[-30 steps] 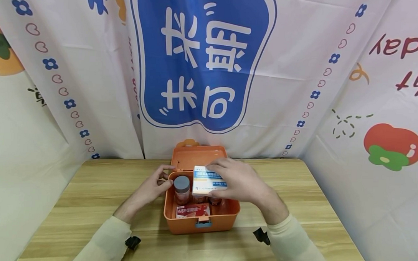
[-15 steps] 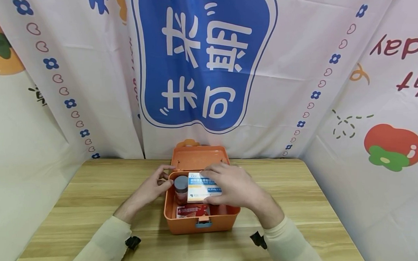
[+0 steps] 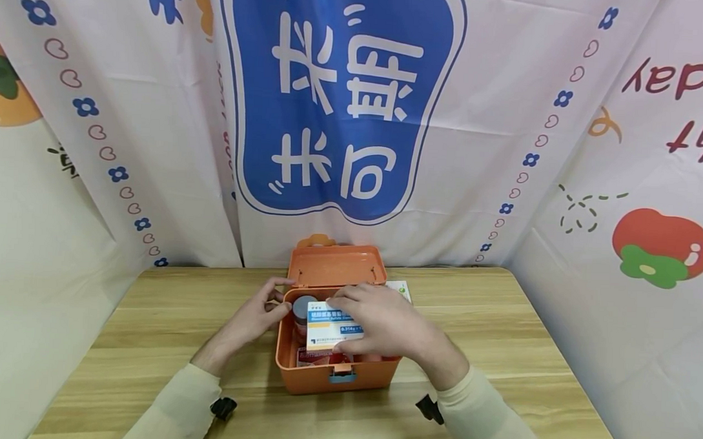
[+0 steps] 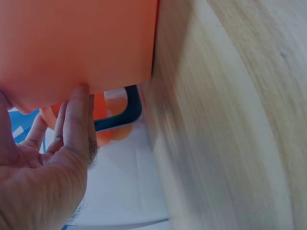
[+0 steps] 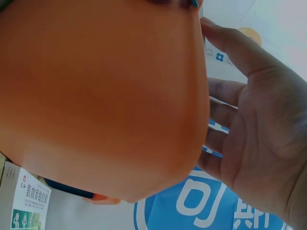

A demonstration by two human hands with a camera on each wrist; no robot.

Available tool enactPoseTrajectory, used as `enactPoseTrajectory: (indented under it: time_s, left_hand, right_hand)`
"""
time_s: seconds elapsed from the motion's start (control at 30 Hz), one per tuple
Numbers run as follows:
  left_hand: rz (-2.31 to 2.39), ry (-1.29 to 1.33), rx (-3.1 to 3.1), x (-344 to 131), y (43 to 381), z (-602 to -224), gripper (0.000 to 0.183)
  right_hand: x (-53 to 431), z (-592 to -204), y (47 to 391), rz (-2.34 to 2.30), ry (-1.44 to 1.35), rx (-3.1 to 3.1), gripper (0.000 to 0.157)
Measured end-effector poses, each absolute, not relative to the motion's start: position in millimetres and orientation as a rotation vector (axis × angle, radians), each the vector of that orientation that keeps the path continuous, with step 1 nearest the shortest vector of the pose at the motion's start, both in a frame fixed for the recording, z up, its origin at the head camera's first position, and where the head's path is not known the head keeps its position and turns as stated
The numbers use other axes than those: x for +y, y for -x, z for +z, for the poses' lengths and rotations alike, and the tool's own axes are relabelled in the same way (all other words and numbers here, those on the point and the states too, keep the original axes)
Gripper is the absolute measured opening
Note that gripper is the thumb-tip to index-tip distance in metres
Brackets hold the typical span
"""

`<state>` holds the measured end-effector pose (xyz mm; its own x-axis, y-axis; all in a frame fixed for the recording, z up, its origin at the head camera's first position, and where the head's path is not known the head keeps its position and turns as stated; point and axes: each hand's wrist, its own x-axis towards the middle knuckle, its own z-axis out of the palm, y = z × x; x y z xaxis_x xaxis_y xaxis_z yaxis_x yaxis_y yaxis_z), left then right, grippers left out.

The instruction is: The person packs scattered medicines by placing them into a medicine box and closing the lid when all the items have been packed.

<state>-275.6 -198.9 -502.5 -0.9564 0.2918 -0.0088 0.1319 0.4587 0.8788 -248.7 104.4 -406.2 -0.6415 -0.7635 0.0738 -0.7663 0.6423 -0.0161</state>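
An orange plastic case (image 3: 308, 377) stands with its lid (image 3: 339, 265) tipped back. My right hand (image 3: 385, 321) grips a white-and-blue medicine box (image 3: 327, 332) by its right end, thumb at the front and fingers behind. The medicine box is over the case's mouth, overlapping a grey-lidded jar (image 3: 303, 306) and a red medicine box (image 3: 312, 357) inside. My left hand (image 3: 257, 316) rests at the case's back left corner. In the left wrist view its fingers (image 4: 76, 115) lie extended against the orange outer wall. The right wrist view shows mostly the case's side; the held box is largely hidden there.
Behind the case at the right stands another white box (image 3: 400, 287), with green pictures in the right wrist view. A dark handle (image 4: 127, 112) sticks out from the case's back. A blue latch (image 3: 343, 377) is on its front. Printed cloth (image 3: 455, 236) borders the wooden table (image 3: 471, 288).
My right hand has moved the medicine box left and toward the front, and lower over the case. The white box behind has come into view. My left hand stays put.
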Motion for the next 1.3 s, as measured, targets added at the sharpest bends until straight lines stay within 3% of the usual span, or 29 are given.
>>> enactPoseTrajectory:
  time_s: [1.3]
  left_hand:
    - [1.518, -0.367, 2.515, -199.1, 275.8, -502.5, 0.05]
  right_hand:
    - [76.0, -428.1, 238.8, 0.073, -1.387, -2.816, 0.071]
